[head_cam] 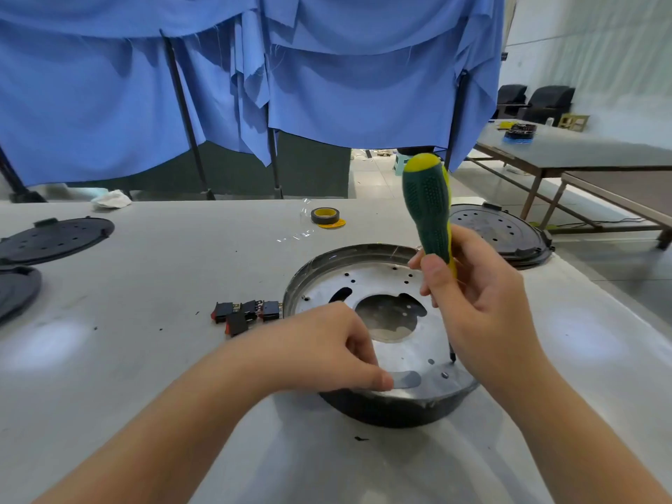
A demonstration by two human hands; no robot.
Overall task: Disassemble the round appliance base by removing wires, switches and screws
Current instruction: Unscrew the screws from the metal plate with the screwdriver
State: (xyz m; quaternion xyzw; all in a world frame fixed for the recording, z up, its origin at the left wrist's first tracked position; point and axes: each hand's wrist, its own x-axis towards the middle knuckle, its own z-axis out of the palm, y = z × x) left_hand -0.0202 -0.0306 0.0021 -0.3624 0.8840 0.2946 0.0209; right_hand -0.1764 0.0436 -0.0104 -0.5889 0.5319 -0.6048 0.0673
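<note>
Round appliance base (378,401): 4 switches (247,314) already out on table (182,256); right hand (476,303) clamps screwdriver (429,209) on rim screw; left hand (327,351), fingers curled, steadies rim; screws remain.

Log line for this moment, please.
right hand: holds screwdriver, tip on base plate | left hand: steadies base | switches: on table

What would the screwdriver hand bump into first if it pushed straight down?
Probably the round base's metal plate: the right hand aims the screwdriver down, tip at a screw spot near the rim.
</note>
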